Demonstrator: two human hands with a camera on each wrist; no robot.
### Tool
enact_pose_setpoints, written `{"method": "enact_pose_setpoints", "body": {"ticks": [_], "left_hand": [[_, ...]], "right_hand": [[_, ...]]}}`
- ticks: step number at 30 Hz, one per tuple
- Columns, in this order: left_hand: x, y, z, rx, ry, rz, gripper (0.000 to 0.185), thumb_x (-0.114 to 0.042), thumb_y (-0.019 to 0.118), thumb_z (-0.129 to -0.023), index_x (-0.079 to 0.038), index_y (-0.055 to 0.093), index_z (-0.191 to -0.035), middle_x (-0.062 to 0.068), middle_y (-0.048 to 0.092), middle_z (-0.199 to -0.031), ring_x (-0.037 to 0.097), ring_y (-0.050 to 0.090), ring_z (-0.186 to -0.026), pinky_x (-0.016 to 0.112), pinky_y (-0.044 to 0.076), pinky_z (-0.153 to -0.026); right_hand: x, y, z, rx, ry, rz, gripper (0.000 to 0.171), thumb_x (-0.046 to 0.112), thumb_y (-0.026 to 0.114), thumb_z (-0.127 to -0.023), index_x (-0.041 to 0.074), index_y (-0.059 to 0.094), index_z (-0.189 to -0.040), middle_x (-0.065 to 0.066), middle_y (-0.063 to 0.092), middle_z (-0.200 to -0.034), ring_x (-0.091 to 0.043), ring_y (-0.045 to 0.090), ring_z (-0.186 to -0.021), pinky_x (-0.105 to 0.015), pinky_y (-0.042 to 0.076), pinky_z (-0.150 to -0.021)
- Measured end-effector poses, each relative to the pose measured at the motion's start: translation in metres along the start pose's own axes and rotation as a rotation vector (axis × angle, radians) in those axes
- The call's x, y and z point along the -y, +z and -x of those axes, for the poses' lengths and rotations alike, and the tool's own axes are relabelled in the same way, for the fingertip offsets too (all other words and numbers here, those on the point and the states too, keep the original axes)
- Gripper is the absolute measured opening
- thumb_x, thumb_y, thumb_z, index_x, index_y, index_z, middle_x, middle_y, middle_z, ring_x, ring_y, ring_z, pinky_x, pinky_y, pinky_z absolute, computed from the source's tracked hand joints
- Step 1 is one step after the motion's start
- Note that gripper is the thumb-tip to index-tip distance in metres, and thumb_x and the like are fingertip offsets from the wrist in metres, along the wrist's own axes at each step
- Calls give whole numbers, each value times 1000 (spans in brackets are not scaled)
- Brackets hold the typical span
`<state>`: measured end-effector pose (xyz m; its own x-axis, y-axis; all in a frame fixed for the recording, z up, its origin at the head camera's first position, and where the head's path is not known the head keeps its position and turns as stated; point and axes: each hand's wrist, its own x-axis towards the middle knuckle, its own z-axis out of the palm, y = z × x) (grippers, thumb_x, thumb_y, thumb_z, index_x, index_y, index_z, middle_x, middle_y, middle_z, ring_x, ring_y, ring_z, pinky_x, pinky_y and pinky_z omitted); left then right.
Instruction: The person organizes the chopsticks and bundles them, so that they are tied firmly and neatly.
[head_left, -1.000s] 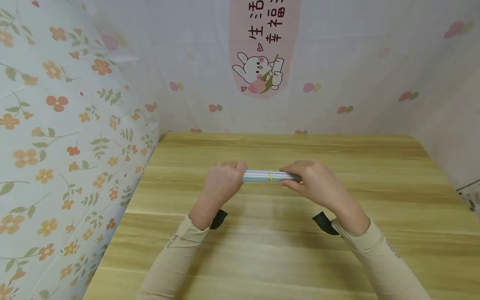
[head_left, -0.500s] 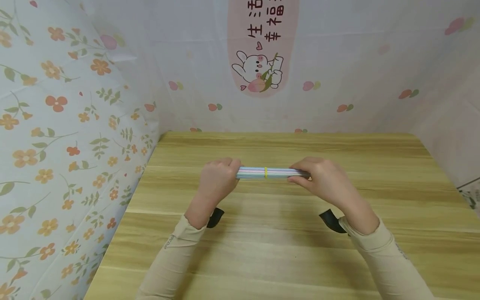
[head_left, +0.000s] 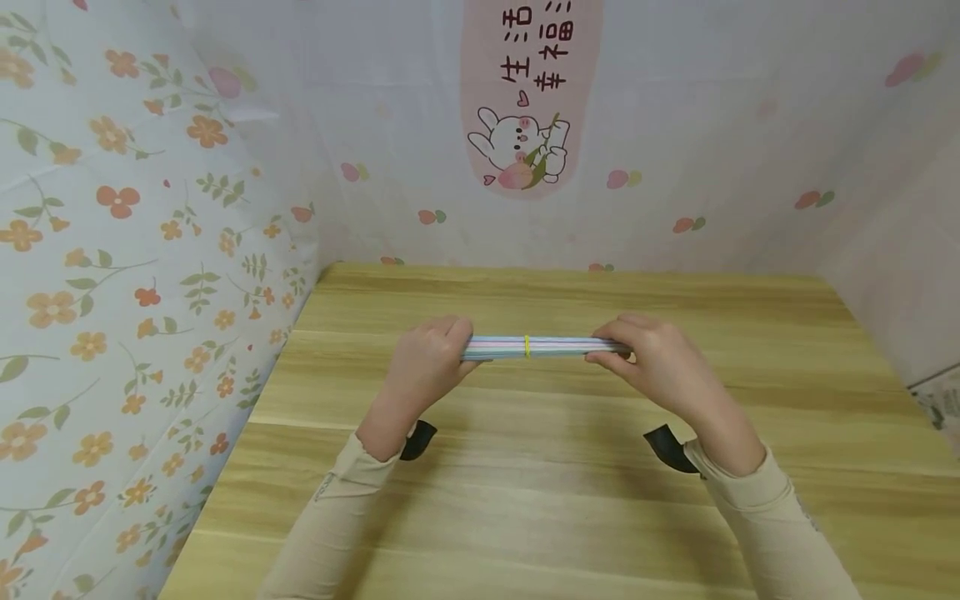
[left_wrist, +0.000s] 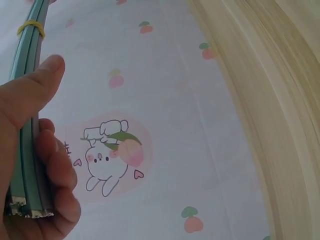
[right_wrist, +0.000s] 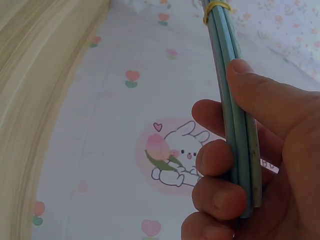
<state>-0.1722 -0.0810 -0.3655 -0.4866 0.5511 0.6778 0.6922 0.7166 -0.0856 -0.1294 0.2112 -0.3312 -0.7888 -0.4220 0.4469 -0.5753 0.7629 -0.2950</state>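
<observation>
Above wooden table (head_left: 570, 467): straw bundle (head_left: 540, 347) held level, left hand (head_left: 427, 367) and right hand (head_left: 660, 367) each grasping one end; yellow rubber band (head_left: 527, 347) mid-length keeps straws together.

Two arms in view, each in a long beige sleeve (head_left: 337, 517) of snug, smooth fabric reaching to the wrist. Small dark lettering is printed near the left cuff and on the right sleeve (head_left: 780, 533); it is too small to read. A black strap (head_left: 417, 439) shows under the left wrist, another (head_left: 667, 448) under the right. Both hands bare, no rings visible.
</observation>
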Motion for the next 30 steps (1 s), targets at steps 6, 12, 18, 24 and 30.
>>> {"method": "enact_pose_setpoints", "body": {"ticks": [6, 12, 18, 24, 30], "left_hand": [[2, -7, 2, 87, -28, 105, 46, -33, 87, -62, -7, 55, -83, 1, 62, -73, 12, 57, -59, 26, 48, -51], [6, -13, 4, 202, -73, 216, 46, -31, 84, -65, -6, 61, -97, 2, 65, -90, 13, 61, -75, 27, 52, -65], [9, -16, 5, 261, -115, 373, 45, -22, 78, -74, -2, 61, -110, 6, 59, -100, 15, 57, -82, 28, 51, -75], [10, -15, 7, 271, -129, 456, 41, -16, 74, -79, -1, 60, -115, 6, 58, -105, 15, 57, -87, 27, 50, -78], [10, -13, 11, 264, -151, 492, 39, -13, 73, -81, -1, 61, -116, 7, 59, -106, 15, 58, -87, 28, 50, -77]], "right_hand": [[-2, 3, 2, -7, 15, -23, 17, 14, 80, -74, 12, 70, -88, 7, 61, -76, -3, 48, -61, -21, 41, -54], [-6, 4, 6, -13, 38, -22, 16, 13, 79, -75, 12, 70, -88, 8, 60, -76, -3, 48, -61, -22, 41, -54], [-11, 3, 11, -28, 61, -12, 16, 13, 79, -75, 12, 70, -88, 7, 61, -77, -3, 48, -62, -23, 41, -54], [-14, 5, 14, -39, 62, -3, 17, 12, 79, -74, 11, 70, -88, 5, 62, -78, -5, 48, -63, -23, 42, -55], [-18, 8, 18, -34, 71, -21, 19, 10, 79, -74, 10, 70, -90, 4, 64, -80, -4, 48, -62, -22, 41, -54]]}}
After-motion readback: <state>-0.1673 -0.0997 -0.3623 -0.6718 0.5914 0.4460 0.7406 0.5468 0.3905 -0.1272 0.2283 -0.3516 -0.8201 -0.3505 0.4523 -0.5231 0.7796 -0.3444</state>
